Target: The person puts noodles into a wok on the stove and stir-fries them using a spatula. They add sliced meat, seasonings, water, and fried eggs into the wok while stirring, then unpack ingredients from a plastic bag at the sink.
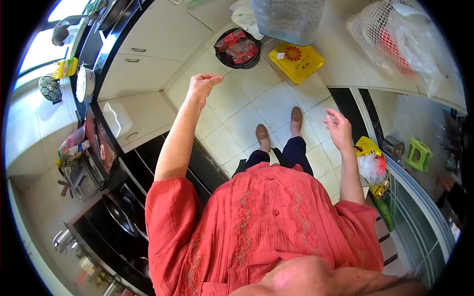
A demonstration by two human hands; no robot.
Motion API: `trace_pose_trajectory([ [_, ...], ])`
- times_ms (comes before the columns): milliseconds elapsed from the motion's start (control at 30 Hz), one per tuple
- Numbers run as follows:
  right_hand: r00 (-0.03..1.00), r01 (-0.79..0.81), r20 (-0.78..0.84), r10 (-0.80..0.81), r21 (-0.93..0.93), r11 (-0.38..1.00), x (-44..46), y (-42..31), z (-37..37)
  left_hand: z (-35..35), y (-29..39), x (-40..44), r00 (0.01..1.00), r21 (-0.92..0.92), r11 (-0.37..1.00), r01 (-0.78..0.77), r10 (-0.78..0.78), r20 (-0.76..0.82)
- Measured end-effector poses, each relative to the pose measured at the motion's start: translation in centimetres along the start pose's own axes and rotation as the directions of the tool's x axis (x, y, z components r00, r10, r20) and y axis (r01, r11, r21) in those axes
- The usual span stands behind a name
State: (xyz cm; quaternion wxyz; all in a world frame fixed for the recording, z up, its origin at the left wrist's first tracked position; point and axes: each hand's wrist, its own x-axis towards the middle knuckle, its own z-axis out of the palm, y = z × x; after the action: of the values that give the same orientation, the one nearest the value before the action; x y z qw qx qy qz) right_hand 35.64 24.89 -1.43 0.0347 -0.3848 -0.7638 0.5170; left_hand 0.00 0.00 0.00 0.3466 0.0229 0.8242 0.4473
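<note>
Bin (255, 61) at upper centre wants my left hand (200, 90) steady, pinched, whether on anything I can't tell, right hand (340, 130) loosely open.

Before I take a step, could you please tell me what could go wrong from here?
The shoes might catch on the yellow box or the black bin, both on the floor ahead. On the left, the loose sleeve looks close to the pan, so turning might knock it. On the right, the forearm could brush the plastic bag beside it.
</note>
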Motion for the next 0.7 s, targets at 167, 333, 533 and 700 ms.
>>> trace_pose_trajectory([
  [167, 0.999, 0.033, 0.024, -0.027, -0.301, 0.953, 0.7, 5.2, -0.6, -0.3, 1.4, 1.0, 0.976, 0.062, 0.981, 0.183, -0.174, -0.130],
  [333, 0.993, -0.004, 0.110, 0.049, -0.377, 0.926, 1.3, 10.5, -0.4, 0.5, 2.8, 5.6, 0.978, 0.126, 0.984, 0.127, -0.103, -0.180],
  [533, 0.981, -0.068, 0.150, 0.120, -0.317, 0.946, -0.4, 11.2, 3.0, 2.3, 3.2, 11.5, 0.965, 0.112, 0.985, 0.129, -0.098, -0.243],
  [700, 0.974, -0.157, 0.116, 0.196, -0.284, 0.946, -1.3, 11.0, 8.4, 3.4, 2.6, 17.0, 0.962, 0.130, 0.987, 0.097, -0.060, -0.266],
])
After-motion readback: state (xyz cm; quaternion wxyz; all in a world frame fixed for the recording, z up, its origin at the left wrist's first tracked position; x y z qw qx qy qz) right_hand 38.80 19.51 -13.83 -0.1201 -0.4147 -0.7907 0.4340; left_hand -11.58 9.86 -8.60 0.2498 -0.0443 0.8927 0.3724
